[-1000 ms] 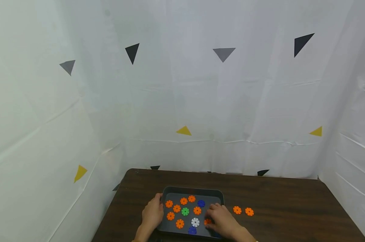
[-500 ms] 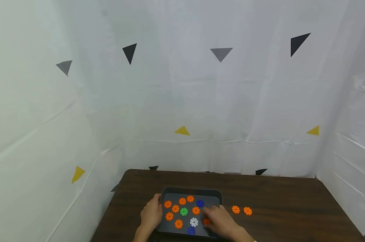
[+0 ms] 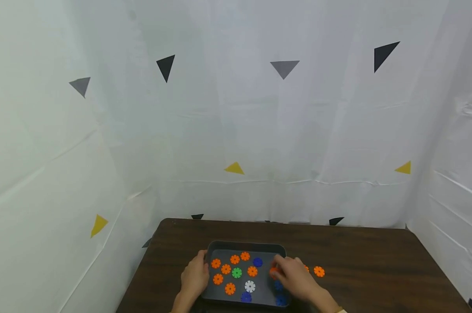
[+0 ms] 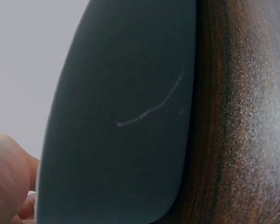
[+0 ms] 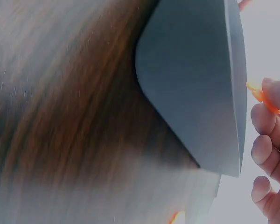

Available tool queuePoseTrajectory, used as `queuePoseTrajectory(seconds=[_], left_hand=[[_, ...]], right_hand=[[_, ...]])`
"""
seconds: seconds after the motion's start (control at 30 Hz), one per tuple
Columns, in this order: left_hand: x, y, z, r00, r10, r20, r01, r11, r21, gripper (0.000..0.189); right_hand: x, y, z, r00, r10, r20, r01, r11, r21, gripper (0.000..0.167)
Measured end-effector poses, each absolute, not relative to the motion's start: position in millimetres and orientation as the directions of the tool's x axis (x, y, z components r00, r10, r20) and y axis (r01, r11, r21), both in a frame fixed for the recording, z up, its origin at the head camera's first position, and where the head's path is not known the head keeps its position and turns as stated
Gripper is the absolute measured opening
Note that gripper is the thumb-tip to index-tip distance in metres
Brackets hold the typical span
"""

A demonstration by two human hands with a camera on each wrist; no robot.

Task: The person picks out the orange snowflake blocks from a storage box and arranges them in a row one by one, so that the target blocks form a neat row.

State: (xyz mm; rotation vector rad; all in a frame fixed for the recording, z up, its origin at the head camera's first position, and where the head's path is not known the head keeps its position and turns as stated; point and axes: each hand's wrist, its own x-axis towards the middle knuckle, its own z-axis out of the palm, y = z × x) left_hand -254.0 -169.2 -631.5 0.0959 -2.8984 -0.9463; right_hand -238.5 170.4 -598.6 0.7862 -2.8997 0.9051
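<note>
A dark grey tray (image 3: pixel 264 300) holds several notched plastic discs: orange ones, a green disc (image 3: pixel 237 273), a white disc (image 3: pixel 249 286) and several blue ones. My left hand (image 3: pixel 194 274) grips the tray's left rim; the left wrist view shows its fingers (image 4: pixel 9 172) at that rim, partly cut off. Over the tray's right side, my right hand (image 3: pixel 296 278) pinches an orange disc (image 5: pixel 261 95) between thumb and finger, raised above the rim in the right wrist view. A blue disc (image 3: pixel 281 300) lies in the tray's near right corner.
An orange disc (image 3: pixel 319 271) lies on the dark wooden table (image 3: pixel 361 261) right of the tray; another beside it is mostly behind my right hand. White cloth walls (image 3: pixel 259 130) with triangle marks stand at the back and sides.
My right hand has lifted an orange disc from the tray's near right part and moved right and up with it, uncovering blue discs. My left hand stays on the rim.
</note>
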Motion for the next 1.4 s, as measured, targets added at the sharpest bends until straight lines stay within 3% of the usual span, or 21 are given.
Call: queuePoseTrajectory(seconds=[0.27, 0.53, 1.1, 1.4], left_hand=[[-251, -167, -632, -0.992, -0.092, 0.086, -0.024, 0.81, 0.586, 0.04], [-252, -168, -630, -0.991, -0.103, 0.083, -0.035, 0.808, 0.588, 0.04], [-253, -168, -629, -0.992, -0.109, 0.07, -0.05, 0.819, 0.572, 0.04], [-253, -167, -628, -0.992, -0.109, 0.061, -0.054, 0.815, 0.577, 0.04]], right_hand=[[-237, 205, -597, -0.933, -0.312, 0.179, -0.357, 0.748, -0.559, 0.011], [-236, 243, -593, -0.971, -0.136, 0.198, -0.221, 0.83, -0.512, 0.011], [-237, 298, -597, -0.98, -0.116, 0.159, -0.178, 0.869, -0.462, 0.01], [-237, 319, -609, -0.993, -0.093, 0.071, -0.116, 0.869, -0.482, 0.011]])
